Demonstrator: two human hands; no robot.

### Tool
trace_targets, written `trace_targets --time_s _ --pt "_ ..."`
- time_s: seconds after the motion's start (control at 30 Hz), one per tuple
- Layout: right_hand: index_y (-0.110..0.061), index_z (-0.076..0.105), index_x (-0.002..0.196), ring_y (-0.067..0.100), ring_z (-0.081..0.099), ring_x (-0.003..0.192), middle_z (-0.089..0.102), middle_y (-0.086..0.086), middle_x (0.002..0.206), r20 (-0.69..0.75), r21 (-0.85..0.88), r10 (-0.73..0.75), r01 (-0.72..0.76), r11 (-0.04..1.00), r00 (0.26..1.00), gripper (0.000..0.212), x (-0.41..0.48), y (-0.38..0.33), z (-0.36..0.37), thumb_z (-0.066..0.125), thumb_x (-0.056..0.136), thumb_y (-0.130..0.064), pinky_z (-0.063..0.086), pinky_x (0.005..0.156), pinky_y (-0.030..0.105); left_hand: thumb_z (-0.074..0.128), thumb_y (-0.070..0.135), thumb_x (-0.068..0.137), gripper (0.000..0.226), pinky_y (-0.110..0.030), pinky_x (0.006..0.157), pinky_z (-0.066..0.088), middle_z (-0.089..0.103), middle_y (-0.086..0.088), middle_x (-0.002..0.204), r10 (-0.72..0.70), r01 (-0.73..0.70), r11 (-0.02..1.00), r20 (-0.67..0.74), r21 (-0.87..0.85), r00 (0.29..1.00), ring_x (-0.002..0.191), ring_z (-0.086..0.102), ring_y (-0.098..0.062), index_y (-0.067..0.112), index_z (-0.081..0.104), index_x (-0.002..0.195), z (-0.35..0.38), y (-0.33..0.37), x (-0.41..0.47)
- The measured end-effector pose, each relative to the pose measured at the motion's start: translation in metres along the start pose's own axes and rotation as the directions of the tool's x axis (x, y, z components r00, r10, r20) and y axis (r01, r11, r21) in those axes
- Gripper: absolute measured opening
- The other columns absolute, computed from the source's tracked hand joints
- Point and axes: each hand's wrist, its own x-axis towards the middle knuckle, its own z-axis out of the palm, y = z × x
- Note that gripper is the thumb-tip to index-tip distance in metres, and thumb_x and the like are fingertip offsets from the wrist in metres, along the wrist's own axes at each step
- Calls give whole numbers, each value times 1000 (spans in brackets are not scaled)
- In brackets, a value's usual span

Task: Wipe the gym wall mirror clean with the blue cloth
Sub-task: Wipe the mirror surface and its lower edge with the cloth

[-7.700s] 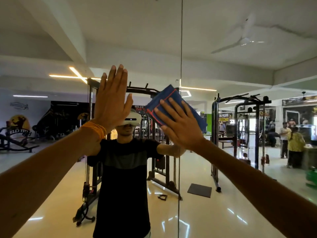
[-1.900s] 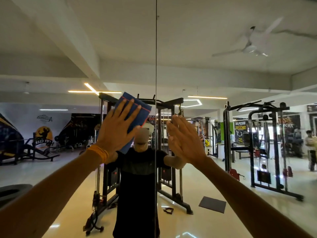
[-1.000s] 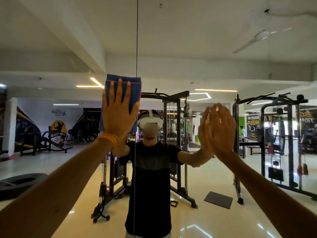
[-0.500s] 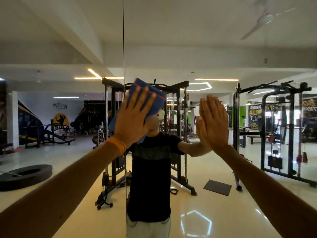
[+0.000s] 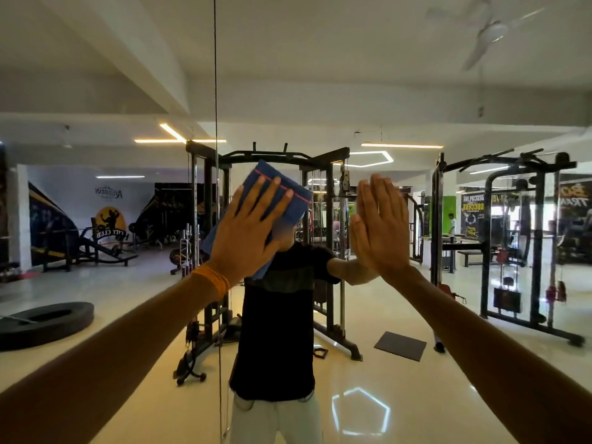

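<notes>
Wall mirror (image 5: pixel 320 75) fills the whole frame. A vertical panel seam (image 5: pixel 215 91) runs top to bottom, left of centre.

Reflected in it:
- black cable crossover machine (image 5: pixel 334 193), centre
- second black rack (image 5: pixel 512 238), right
- black tyre-shaped ring (image 5: pixel 41 322) on the floor, lower left
- ceiling fan (image 5: pixel 490 30), upper right
- dark floor mat (image 5: pixel 400 346), lower right of centre
- my reflection (image 5: pixel 278 315): black T-shirt, centre bottom

Both my arms come up from the bottom corners to the glass.

Left hand (image 5: pixel 246 235): centre frame, just right of the seam. Fingers are straight and spread, palm pressing the blue cloth (image 5: pixel 296 209) flat on the mirror. No curl round it.

Right hand (image 5: pixel 379 225): right of centre, level with the left. Fingers are straight and close together. It lies flat on the bare glass, meets its own reflection, holds nothing.

The cloth sits centre frame, tilted, with its upper corner pointing up-left. A red stitch line runs near its top edge. It covers the reflected face.

Orange thread band (image 5: pixel 211 280) on my left wrist.
</notes>
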Motion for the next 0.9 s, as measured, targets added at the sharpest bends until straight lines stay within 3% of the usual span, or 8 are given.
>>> trace_targets --time_s 0.13,0.23,0.4,0.5,0.63,0.7,0.83,0.9 --pt "-8 30 161 29 19 157 26 16 169 -11 -50 -81 80 996 997 64 7 23 -13 39 105 -39 -4 129 35 28 58 107 73 -55 129 2 6 -12 173 -237 236 969 -12 -71 971 160 1 -34 17 14 166 -14 -6 33" --pt "-7 26 162 30 15 158 21 17 170 6 -94 -76 77 993 997 66 9 50 -19 40 105 -37 -6 129 38 27 59 107 73 -53 128 -2 6 -15 172 -388 385 920 -34 -68 921 159 2 -38 17 13 166 -21 9 69" --pt "-9 16 165 31 8 160 11 15 173 88 -94 -135 143 985 987 67 1 66 -16 30 108 -43 1 130 46 39 54 108 72 -57 128 7 9 -14 172 -7 6 1000 38 25 999 159 6 -36 17 16 166 1 84 20" --pt "-9 17 165 32 10 160 13 15 172 82 -67 -131 136 988 988 66 2 67 -17 34 110 -41 7 130 49 34 56 108 73 -56 129 6 9 -14 173 25 -27 999 73 19 997 159 6 -35 17 16 166 -6 77 20" --pt "-9 17 165 34 12 160 15 16 172 105 -38 -144 149 988 984 65 0 69 -16 27 111 -44 12 129 54 23 60 108 74 -53 128 -1 8 -17 172 -377 378 926 42 -19 925 159 5 -40 15 13 165 -26 53 70" --pt "-9 19 164 35 13 159 17 17 171 110 -23 -148 152 988 983 65 1 70 -18 22 111 -46 13 129 54 22 59 109 73 -52 128 -1 8 -18 172 -448 449 894 33 -1 893 158 5 -41 14 13 165 -24 72 70" --pt "-8 22 164 36 15 159 19 18 171 135 -2 -137 138 990 981 70 2 67 -27 8 109 -50 16 128 56 32 55 110 70 -51 129 -2 13 -18 171 -143 141 990 97 21 985 159 4 -36 13 20 164 -7 110 21" --pt "-7 22 164 36 14 159 18 18 171 149 5 -141 142 990 979 74 0 65 -29 2 107 -50 17 128 56 30 58 109 72 -49 129 -3 14 -17 171 -108 106 994 95 22 990 159 5 -35 13 20 164 -8 97 19"
